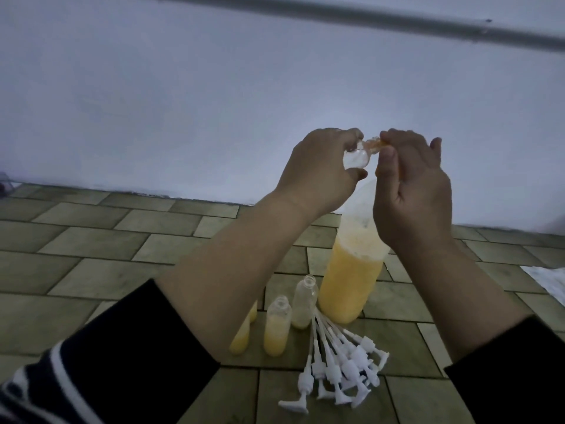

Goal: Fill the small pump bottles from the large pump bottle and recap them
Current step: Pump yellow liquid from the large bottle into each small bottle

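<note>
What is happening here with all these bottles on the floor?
A person is filling small bottles with yellow liquid. The left hand holds a clear small bottle up to the large bottle's spout, where the right hand rests. Three uncapped small bottles stand on the tiled floor beside a pile of white pump caps.

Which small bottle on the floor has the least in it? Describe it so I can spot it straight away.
Find the large bottle of yellow liquid standing on the tiled floor. The small bottle right against its lower left side, uncapped, is the one. Unlike the next small bottles further left, which hold deeper yellow fills, it looks almost clear, with only a pale layer at the bottom.
</note>
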